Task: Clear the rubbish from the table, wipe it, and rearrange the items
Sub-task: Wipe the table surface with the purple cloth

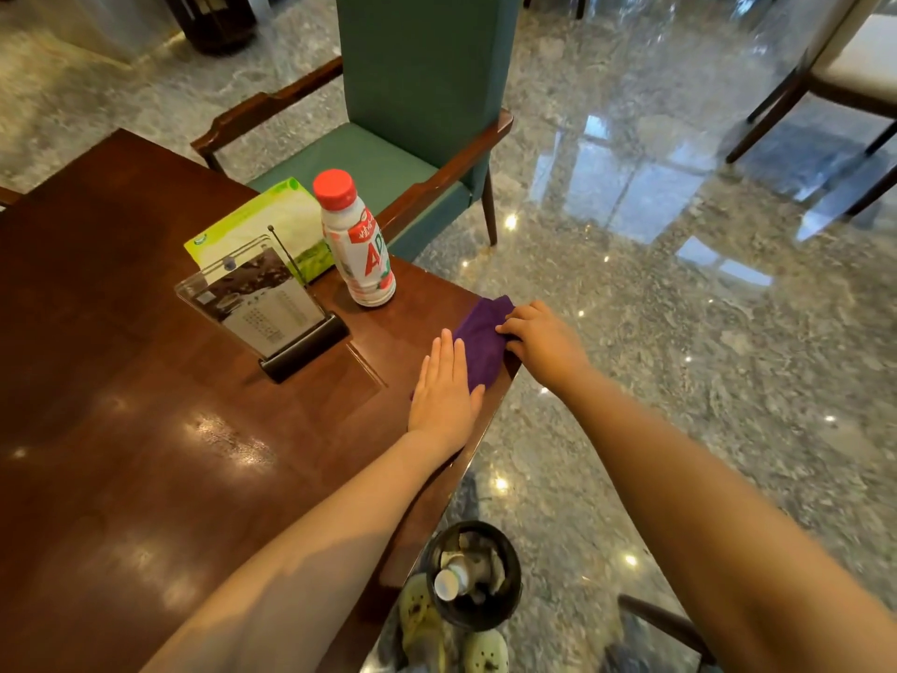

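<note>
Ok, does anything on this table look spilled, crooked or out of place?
Nothing is spilled. The bottle stands upright by the menu stand. Only the purple cloth sits oddly: its far end pokes off the table, with the left hand flat on it and the right hand holding it.

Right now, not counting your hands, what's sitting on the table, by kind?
bottle: 1
purple cloth: 1
menu stand: 1
green packet: 1
Total: 4
</note>
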The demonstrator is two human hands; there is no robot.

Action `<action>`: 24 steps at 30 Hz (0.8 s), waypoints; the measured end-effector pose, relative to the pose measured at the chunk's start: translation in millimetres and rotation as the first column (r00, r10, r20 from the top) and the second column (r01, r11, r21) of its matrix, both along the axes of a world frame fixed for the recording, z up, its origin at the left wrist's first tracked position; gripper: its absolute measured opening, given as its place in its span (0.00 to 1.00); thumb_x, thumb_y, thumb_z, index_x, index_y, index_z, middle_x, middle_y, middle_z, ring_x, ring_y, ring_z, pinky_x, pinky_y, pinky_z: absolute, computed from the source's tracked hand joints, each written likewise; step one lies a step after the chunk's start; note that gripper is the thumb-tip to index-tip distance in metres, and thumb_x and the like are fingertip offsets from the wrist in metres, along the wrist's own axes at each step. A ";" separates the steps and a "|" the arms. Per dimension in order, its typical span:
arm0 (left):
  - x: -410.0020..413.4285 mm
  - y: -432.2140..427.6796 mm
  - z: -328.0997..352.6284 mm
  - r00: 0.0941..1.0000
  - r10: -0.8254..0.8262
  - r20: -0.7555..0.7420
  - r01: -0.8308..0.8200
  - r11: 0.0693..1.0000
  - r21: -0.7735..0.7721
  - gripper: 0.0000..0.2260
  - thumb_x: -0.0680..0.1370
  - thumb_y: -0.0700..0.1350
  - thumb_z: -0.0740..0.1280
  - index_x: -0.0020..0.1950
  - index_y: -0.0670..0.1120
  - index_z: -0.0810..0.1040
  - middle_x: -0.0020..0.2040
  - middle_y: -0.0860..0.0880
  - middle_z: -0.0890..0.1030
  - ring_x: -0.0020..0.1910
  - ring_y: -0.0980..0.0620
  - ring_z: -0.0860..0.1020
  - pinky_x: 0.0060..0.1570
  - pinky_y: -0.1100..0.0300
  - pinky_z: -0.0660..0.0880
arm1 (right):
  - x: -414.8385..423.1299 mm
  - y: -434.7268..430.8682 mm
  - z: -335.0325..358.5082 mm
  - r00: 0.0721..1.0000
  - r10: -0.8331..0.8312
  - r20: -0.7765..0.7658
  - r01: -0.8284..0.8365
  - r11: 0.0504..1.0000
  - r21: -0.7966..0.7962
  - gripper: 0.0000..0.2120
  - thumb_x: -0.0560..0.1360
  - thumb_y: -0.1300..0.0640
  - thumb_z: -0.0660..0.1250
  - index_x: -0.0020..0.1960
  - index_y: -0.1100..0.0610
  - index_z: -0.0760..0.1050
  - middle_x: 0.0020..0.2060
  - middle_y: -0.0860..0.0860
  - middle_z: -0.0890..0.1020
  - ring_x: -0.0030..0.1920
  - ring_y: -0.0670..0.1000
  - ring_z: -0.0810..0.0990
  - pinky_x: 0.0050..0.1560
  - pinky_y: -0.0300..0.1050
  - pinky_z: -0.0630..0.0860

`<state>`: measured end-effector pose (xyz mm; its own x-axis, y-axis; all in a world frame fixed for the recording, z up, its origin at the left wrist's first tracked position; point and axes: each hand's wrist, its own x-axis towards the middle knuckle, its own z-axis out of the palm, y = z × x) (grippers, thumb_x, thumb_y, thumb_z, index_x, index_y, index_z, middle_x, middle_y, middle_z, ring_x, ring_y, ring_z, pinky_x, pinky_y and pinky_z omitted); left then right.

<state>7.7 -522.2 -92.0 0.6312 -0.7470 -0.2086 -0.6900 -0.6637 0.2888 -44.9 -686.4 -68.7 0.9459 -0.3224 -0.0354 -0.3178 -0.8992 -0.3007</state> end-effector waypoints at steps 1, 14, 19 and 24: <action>2.3 0.8 0.6 1.000 -0.011 -0.005 0.011 1.000 -0.005 0.29 0.82 0.50 0.52 0.76 0.40 0.43 0.78 0.41 0.42 0.78 0.46 0.42 0.76 0.55 0.44 | -0.7 0.9 0.7 1.000 -0.019 0.000 0.019 1.000 0.025 0.15 0.77 0.59 0.62 0.63 0.58 0.75 0.60 0.54 0.77 0.61 0.55 0.70 0.61 0.44 0.66; 30.2 54.2 75.9 0.988 0.044 -0.146 -0.069 0.984 -0.166 0.19 0.80 0.44 0.57 0.72 0.48 0.65 0.70 0.46 0.72 0.67 0.45 0.71 0.65 0.55 0.67 | -3.0 31.4 75.0 0.982 0.188 -0.015 -0.188 0.979 -0.072 0.15 0.78 0.54 0.61 0.62 0.57 0.75 0.58 0.54 0.77 0.59 0.55 0.70 0.60 0.46 0.67; 31.9 108.9 113.6 0.991 0.038 -0.132 -0.062 0.980 -0.187 0.16 0.80 0.43 0.57 0.68 0.49 0.71 0.65 0.47 0.77 0.63 0.46 0.74 0.60 0.55 0.70 | 10.5 69.3 114.9 0.925 0.377 -0.050 -0.380 0.911 -0.161 0.15 0.77 0.51 0.62 0.61 0.56 0.76 0.60 0.52 0.77 0.59 0.56 0.70 0.60 0.48 0.68; 24.0 193.4 146.0 0.976 0.139 -0.170 -0.167 0.973 -0.162 0.16 0.80 0.42 0.58 0.68 0.49 0.71 0.65 0.48 0.77 0.64 0.47 0.74 0.61 0.57 0.69 | 32.2 142.4 144.3 0.852 0.516 -0.089 -0.521 0.853 -0.040 0.13 0.78 0.54 0.61 0.59 0.57 0.75 0.56 0.56 0.80 0.56 0.57 0.77 0.56 0.51 0.73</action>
<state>31.7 -328.7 54.0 0.7106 -0.6778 -0.1886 -0.5215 -0.6874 0.5055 -12.7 -544.0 75.6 0.9718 0.2105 -0.1062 0.1813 -0.9550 -0.2348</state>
